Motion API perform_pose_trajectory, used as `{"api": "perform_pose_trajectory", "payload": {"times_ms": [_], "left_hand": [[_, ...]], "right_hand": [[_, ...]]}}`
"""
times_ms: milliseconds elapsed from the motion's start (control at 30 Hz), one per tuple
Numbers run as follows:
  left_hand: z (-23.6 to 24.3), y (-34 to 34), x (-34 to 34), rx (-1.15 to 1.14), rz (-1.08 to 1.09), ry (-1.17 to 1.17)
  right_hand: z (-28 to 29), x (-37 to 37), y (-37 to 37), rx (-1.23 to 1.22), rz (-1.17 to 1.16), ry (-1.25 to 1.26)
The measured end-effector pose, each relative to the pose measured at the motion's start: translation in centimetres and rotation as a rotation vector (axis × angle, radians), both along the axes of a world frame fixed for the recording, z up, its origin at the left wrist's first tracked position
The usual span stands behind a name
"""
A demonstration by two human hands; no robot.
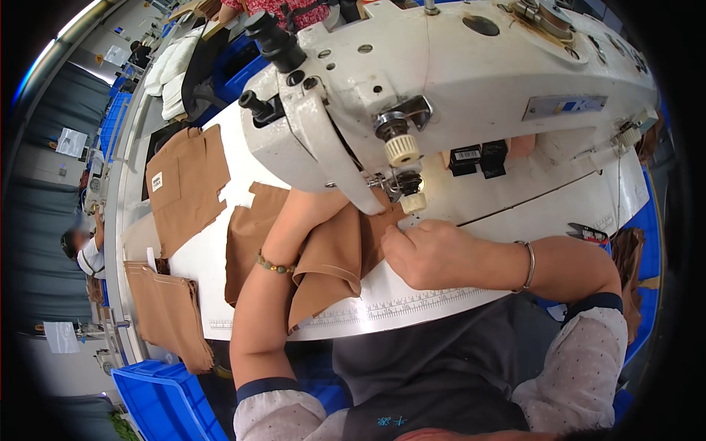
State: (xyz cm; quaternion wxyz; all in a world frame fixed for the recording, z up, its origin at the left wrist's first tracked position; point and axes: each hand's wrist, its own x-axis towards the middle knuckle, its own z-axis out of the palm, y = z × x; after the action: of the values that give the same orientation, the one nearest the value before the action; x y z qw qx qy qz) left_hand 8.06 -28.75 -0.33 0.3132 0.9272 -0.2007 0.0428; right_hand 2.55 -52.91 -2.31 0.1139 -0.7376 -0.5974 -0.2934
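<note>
A piece of brown fabric lies folded and bunched under the head of a white sewing machine. My left hand rests on the fabric's far side, and its fingers disappear behind the machine head. Just right of the needle area, my right hand is closed, with thumb and fingertips pinching the fabric's right edge. The needle itself is hidden. Part of the fabric spreads out beyond my left forearm, on the white table with a ruler scale along its near edge.
Brown cut pieces lie at the left, with a brown stack nearer me. Thread snips sit by my right forearm. Small black boxes stand under the machine arm. A blue crate is at lower left. Other people work farther off.
</note>
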Motion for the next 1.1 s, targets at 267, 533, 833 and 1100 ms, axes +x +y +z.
{"api": "perform_pose_trajectory", "payload": {"times_ms": [267,533,833,1100], "left_hand": [[2.7,-0.7,-1.8,-0.045,0.103,0.057],[6.2,-6.0,-11.3,0.478,0.09,-0.304],[1.7,-3.9,-10.1,0.34,0.039,-0.21],[0.8,-3.5,-9.4,0.409,0.018,-0.325]], "right_hand": [[0.3,0.2,0.1,-0.056,-0.019,0.003],[0.1,0.5,0.3,0.019,-0.017,0.003],[0.5,-1.2,0.1,-0.03,-0.07,0.0],[0.6,-1.5,-0.2,-0.122,-0.134,0.048]]}}
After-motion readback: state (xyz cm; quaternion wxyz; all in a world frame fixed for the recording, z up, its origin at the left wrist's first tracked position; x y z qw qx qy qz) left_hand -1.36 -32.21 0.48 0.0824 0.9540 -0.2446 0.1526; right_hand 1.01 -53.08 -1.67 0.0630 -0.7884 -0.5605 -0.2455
